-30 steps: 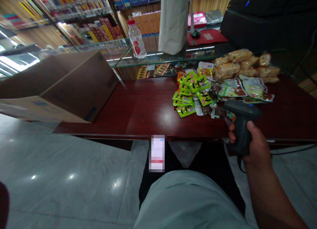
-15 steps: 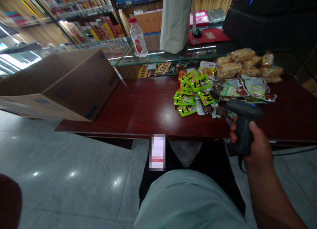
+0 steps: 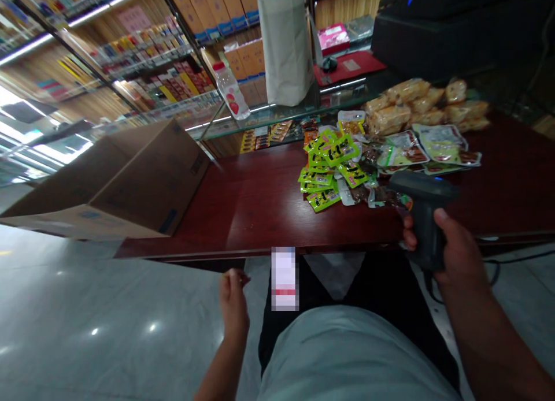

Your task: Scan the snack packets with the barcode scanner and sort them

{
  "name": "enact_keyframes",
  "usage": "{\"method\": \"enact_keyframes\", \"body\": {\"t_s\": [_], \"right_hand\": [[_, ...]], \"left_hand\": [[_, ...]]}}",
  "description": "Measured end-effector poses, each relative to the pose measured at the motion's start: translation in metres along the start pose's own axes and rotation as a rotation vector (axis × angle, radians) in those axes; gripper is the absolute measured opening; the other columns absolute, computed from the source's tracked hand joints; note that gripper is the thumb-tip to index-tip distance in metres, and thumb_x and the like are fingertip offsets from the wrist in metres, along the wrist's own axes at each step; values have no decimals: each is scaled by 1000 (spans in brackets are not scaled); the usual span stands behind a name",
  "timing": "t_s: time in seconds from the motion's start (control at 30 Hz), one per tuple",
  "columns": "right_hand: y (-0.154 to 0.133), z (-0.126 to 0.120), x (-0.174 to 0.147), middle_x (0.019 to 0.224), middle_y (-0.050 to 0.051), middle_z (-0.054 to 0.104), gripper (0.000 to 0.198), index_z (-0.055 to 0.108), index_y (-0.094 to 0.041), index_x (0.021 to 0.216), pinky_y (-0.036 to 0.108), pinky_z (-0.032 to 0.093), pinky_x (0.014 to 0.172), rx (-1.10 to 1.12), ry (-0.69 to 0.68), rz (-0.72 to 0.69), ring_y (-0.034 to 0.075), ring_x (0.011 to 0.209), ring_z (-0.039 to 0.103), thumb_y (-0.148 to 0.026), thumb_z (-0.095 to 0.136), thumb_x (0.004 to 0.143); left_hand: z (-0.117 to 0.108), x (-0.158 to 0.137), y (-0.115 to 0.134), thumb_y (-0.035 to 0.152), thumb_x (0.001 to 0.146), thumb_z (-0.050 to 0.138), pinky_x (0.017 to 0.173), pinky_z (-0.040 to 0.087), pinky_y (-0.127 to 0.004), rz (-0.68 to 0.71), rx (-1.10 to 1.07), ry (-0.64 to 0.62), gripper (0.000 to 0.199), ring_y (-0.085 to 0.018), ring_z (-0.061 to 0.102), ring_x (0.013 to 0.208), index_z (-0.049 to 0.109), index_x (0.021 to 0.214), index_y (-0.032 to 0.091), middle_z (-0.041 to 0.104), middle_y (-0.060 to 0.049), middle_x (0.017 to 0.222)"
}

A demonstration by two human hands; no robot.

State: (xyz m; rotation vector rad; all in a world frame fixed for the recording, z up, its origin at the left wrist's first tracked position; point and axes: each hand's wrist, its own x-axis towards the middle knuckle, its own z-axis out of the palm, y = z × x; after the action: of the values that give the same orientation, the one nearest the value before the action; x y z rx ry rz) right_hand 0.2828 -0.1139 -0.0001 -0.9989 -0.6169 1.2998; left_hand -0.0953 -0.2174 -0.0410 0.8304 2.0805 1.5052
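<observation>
Dark red desk (image 3: pixel 260 207) crosses mid-view; cardboard box (image 3: pixel 143 181) at nine o'clock, green packets (image 3: pixel 323 178) near two. Beyond, at twelve, a glass case (image 3: pixel 266 118); shelving (image 3: pixel 184 28) at ten-thirty, grey floor (image 3: pixel 130 366) at eight. Towards three, the right hand's (image 3: pixel 451 248) fingers wrap a scanner (image 3: pixel 427 216). The left hand (image 3: pixel 233 294), at seven, curls inward; whether it grips anything cannot be told.

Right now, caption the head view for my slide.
Right hand gripping a scanner near snack packets on a dark-red table, left hand near its edge.
</observation>
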Motion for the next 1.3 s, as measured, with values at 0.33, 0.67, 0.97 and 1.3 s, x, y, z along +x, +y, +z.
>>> {"method": "enact_keyframes", "body": {"t_s": [0.33, 0.67, 0.97, 1.3], "right_hand": [[3, -4, 1, 71, 1, 71, 39, 72, -15, 97, 20, 47, 39, 12, -23, 7, 12, 46, 57, -48, 74, 75], [0, -2, -2, 72, 2, 72, 29, 72, -14, 95, 20, 46, 41, 28, -39, -8, 12, 47, 59, -41, 70, 83], [1, -2, -1, 73, 2, 71, 33, 71, -15, 101, 22, 46, 42, 36, -42, 19, 12, 48, 58, -42, 70, 83], [6, 0, 3, 71, 2, 72, 38, 74, -19, 96, 20, 46, 40, 34, -33, 66, 11, 44, 57, -51, 78, 76]], "left_hand": [[10, -13, -68, 52, 65, 81, 90, 54, -42, -633, -314, -562, 52, -34, 70, 104, 70, 100, 15, 77, -16, 103], [9, -16, -72, 36, 57, 89, 81, 56, -35, -627, -333, -519, 47, -29, 74, 89, 72, 95, 13, 79, -11, 88], [18, 7, -45, 30, 55, 86, 65, 55, -32, -586, -283, -439, 37, -25, 73, 72, 75, 86, 12, 78, -10, 78], [74, 66, -17, 25, 58, 81, 59, 51, -29, -394, -132, -248, 29, -20, 68, 65, 67, 84, 21, 73, -4, 70]]}}
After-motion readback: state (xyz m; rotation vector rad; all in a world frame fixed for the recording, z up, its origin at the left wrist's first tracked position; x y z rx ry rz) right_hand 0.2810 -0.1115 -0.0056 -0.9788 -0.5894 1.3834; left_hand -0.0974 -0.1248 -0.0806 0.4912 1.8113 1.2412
